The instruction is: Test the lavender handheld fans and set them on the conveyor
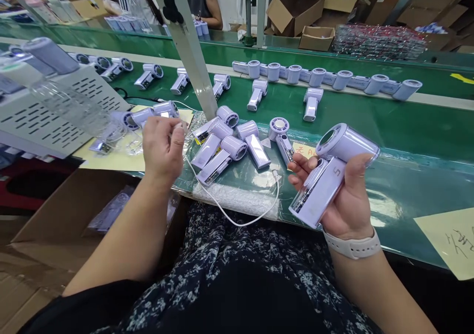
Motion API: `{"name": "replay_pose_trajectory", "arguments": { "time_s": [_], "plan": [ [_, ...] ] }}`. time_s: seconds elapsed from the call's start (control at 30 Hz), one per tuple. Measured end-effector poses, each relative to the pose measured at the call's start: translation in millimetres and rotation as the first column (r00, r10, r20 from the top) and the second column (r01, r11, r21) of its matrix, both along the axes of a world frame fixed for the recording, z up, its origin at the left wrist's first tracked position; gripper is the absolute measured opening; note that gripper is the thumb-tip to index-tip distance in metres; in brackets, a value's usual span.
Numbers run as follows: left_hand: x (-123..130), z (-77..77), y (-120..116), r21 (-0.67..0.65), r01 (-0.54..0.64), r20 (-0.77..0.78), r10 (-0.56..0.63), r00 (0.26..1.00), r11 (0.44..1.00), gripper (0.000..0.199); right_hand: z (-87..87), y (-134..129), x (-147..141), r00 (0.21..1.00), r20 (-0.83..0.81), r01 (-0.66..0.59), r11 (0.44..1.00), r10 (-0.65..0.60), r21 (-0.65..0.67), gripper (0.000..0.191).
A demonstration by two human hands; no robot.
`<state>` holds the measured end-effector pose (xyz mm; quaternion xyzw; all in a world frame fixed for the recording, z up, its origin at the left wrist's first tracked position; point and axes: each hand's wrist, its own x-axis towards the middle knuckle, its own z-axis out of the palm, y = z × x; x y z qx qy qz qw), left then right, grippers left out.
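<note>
A lavender handheld fan (322, 186) lies across the palm of my right hand (350, 203), thumb on its round head and fingers behind. Its handle is marked with a "5", and one side of it stands open on the electronics inside. My left hand (163, 144) is raised over the bench edge with the fingers curled in and the thumb against them; whatever they pinch is hidden. Between my hands several more lavender fans (255, 146) lie in a loose group. A white cable (237, 223) with a small plug loops along the bench edge in front of them.
A row of fan parts (318, 77) runs along the green conveyor (388, 122), with more fans farther left. A slanted metal post (188, 53) rises beside the group. At left stand a slotted metal box (96, 97) and a cardboard carton (74, 201). People sit across the line.
</note>
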<state>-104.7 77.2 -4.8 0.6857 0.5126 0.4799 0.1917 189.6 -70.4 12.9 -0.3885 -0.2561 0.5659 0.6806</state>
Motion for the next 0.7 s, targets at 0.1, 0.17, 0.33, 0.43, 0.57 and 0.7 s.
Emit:
{"name": "replay_pose_trajectory", "arguments": {
  "time_s": [0.1,0.17,0.33,0.43,0.57,0.7],
  "plan": [
    [-15.8,-17.1,8.3,-0.013,-0.157,-0.446,0.135,0.885,0.987,0.042,-1.2,1.0,-1.7,0.999,0.032,-0.002,1.000,0.002,0.001,0.062],
    [-15.7,-26.3,7.3,-0.077,-0.156,-0.528,0.093,0.844,0.985,0.046,-0.1,1.8,-3.3,0.999,0.040,-0.013,1.000,0.013,0.007,0.061],
    [-2.1,-31.7,0.0,-0.112,-0.121,-0.567,0.036,0.823,0.986,0.047,8.9,-2.9,5.9,0.994,0.098,-0.047,0.997,0.041,0.059,0.045],
    [1.4,-32.8,0.3,-0.109,-0.122,-0.564,0.040,0.825,0.986,0.046,0.4,-6.0,23.1,0.984,0.162,-0.098,0.985,0.075,0.140,0.039],
    [1.2,-44.6,2.1,-0.140,-0.127,-0.539,0.033,0.842,0.982,0.046,-28.8,-1.1,39.7,0.882,0.471,0.018,1.000,-0.009,-0.014,0.035],
    [0.5,-57.4,-0.8,-0.009,-0.116,-0.418,0.102,0.903,0.993,0.043,-34.5,15.1,47.0,0.718,0.696,0.036,0.997,0.021,-0.067,0.037]
  ]
}}
